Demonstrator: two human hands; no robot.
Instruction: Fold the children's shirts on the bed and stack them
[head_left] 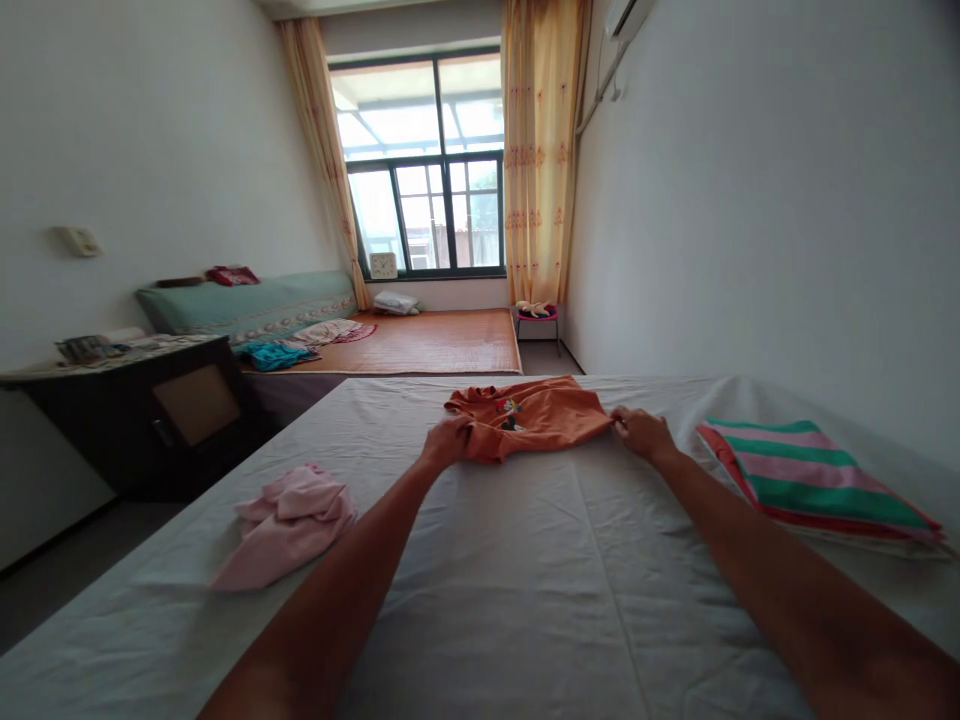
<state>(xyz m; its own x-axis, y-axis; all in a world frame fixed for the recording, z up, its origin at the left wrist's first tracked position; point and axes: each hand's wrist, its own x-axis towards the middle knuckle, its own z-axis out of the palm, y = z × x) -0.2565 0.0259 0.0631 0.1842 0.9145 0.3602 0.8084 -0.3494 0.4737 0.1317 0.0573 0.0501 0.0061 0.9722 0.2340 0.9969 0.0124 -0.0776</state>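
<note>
Gripping the orange shirt [529, 415] at both ends, the two hands work at roughly 12 o'clock on the bed [525, 580], well out at arm's reach. Shirt lies flat on the white sheet, partly folded, small printed motif facing up. Judged light, limp and non-slippery cotton; it will sag and crease wherever unsupported, so edges or corners are the sensible hold (as now). Left hand [446, 440]: fingers closed, bunching the shirt's left edge. Right hand [641, 432]: fingers pinched narrow on the right edge. Crumpled pink garment [289, 520] at 9 o'clock, well apart from the shirt. Striped folded cloth [806, 475], green and pink, at 3 o'clock near the wall.
</note>
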